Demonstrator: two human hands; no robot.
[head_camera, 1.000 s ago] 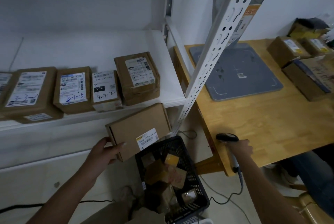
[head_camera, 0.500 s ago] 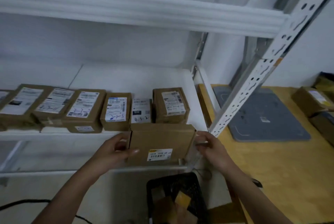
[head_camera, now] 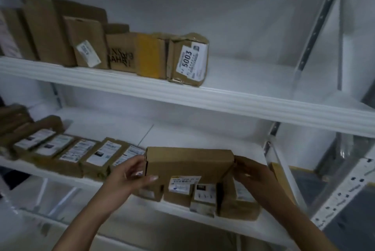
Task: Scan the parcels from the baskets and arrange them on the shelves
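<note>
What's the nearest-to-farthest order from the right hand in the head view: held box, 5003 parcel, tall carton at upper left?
1. Held box: gripped at its right end by the right hand.
2. 5003 parcel: on the upper shelf, above and to the left.
3. Tall carton: same shelf, far left.

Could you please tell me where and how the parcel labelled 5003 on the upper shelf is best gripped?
Probably its right end, pinched front to back, coming from the front right. The 5003 parcel stands on edge, last in its row: a yellow-taped box crowds its left side, while the upper shelf is bare to its right. The left hand and right hand hold the flat carton.
</note>
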